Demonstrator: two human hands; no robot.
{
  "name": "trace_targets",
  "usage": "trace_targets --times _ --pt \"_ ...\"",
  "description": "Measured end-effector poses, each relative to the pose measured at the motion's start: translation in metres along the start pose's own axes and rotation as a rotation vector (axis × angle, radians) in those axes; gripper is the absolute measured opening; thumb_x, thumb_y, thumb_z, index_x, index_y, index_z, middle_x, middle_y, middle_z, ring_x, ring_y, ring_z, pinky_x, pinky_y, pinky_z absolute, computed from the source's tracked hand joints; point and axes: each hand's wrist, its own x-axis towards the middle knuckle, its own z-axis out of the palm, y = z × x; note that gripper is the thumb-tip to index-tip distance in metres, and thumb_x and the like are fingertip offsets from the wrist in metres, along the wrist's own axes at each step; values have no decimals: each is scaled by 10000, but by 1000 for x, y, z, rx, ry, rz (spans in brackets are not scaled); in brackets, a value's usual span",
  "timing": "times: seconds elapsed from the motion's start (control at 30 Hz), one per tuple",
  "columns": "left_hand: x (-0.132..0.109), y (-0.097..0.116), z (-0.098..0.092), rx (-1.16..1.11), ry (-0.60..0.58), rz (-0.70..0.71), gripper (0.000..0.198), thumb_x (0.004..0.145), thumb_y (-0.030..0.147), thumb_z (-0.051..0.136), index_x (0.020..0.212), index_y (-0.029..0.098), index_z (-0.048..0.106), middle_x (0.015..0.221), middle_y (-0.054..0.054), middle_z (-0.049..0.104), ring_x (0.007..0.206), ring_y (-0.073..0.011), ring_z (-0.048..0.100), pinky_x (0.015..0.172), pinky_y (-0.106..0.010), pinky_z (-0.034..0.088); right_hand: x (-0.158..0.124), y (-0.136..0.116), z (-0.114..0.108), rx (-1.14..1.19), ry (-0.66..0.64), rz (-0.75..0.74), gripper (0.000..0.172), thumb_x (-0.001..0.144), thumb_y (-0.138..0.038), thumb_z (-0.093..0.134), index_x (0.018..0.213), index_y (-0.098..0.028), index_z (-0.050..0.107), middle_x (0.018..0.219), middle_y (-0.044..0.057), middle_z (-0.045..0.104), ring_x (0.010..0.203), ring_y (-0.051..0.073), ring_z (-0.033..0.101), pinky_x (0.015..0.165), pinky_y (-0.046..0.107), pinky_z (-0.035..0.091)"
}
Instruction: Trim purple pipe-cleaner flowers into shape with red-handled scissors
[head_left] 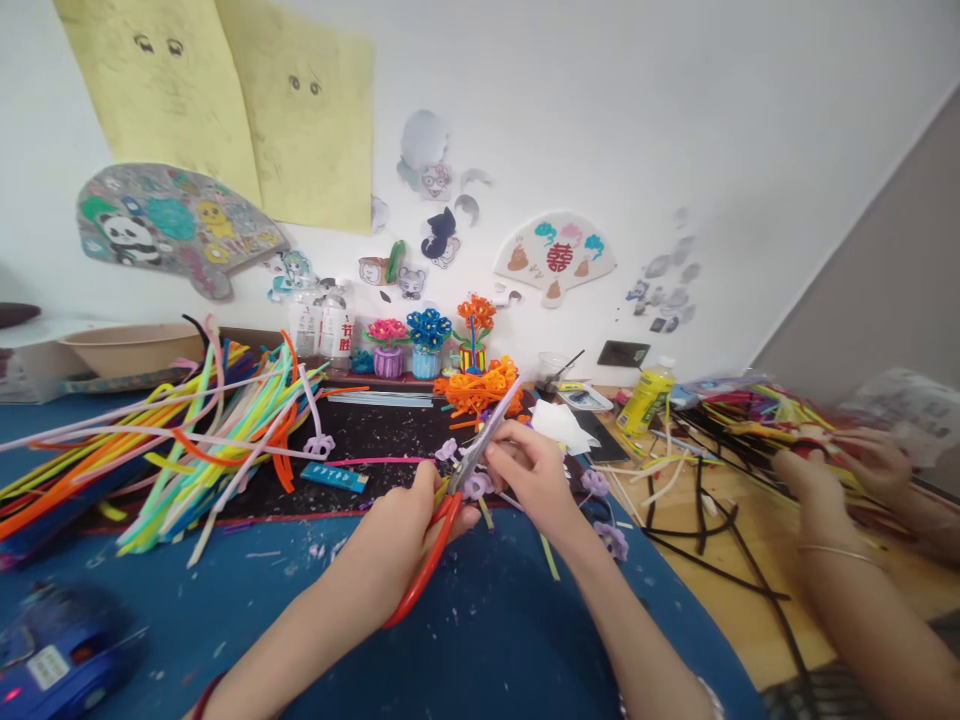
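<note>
Scissors (469, 465) are sitting clasped in left fingers (425, 485), blades (495, 420) beside right fingers (517, 450), whose hold I can't tell, so any slip is risking a nick.

Your scissors (466, 468) have red handles and long, grey metal blades. You hold them tilted in your left hand (405, 525). The tips point up to the far right, and the red handles are at the near left end. The little purple flower (476, 487) looks fuzzy and loopy. It is right by the blades, close to the fingertips of your right hand (536, 475).
</note>
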Motion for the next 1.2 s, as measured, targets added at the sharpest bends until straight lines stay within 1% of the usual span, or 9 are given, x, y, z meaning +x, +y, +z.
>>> trace_targets --times 0.1,0.17,0.27,0.37,0.6,0.77,0.87,1.03,1.2 --pt "0 -3 1 -2 15 35 304 855 545 328 782 261 247 627 36 509 560 -181 538 511 -243 313 0 -1 -1 -8 18 2 151 808 -300 598 732 -177 556 489 -67 477 407 76 452 425 195 389" --pt "-1 -2 0 6 18 20 295 850 533 341 786 261 245 632 37 523 560 -182 540 516 -247 317 0 -1 -1 -10 18 8 165 814 -314 593 732 -176 553 496 -66 471 412 76 443 426 195 377" --pt "-4 3 -4 -11 15 -14 274 845 515 344 821 259 252 644 36 544 552 -184 548 519 -253 327 -1 -2 1 -8 -48 24 166 819 -316 592 747 -170 558 550 -56 473 450 70 425 442 191 348" --pt "-4 7 -8 -11 2 -36 267 844 505 345 814 259 246 613 47 511 522 -178 527 502 -251 313 -1 -1 2 6 -94 33 162 826 -314 587 765 -166 561 584 -47 470 477 68 399 456 193 323" --pt "-1 4 -6 7 14 -20 289 851 523 336 786 262 231 613 48 495 564 -188 554 536 -257 345 -1 -2 0 -17 -86 34 172 835 -334 574 783 -171 556 606 -37 483 486 77 391 459 204 312" --pt "-4 13 -14 8 3 -106 305 835 544 341 835 261 229 661 14 567 583 -218 595 538 -270 360 -2 -2 2 -52 -147 35 158 862 -322 544 825 -171 572 611 -44 419 510 83 352 470 210 284" --pt "-5 16 -17 -24 -2 -94 294 834 527 345 805 263 219 622 28 544 528 -195 563 499 -250 332 -3 -2 2 -85 -167 37 155 873 -312 527 838 -171 582 609 -47 393 517 86 336 481 214 278" --pt "-4 15 -14 -61 10 -74 285 829 508 368 786 263 228 572 50 503 465 -161 504 460 -232 288 -1 -2 1 -124 -165 16 170 867 -324 528 816 -172 583 636 -32 442 536 97 375 501 221 302" --pt "-6 14 -13 -97 31 -91 290 822 517 377 800 259 244 619 32 554 510 -165 533 475 -235 327 -2 -2 3 -126 -165 12 172 871 -332 517 832 -175 578 675 -13 492 559 108 423 522 227 347"
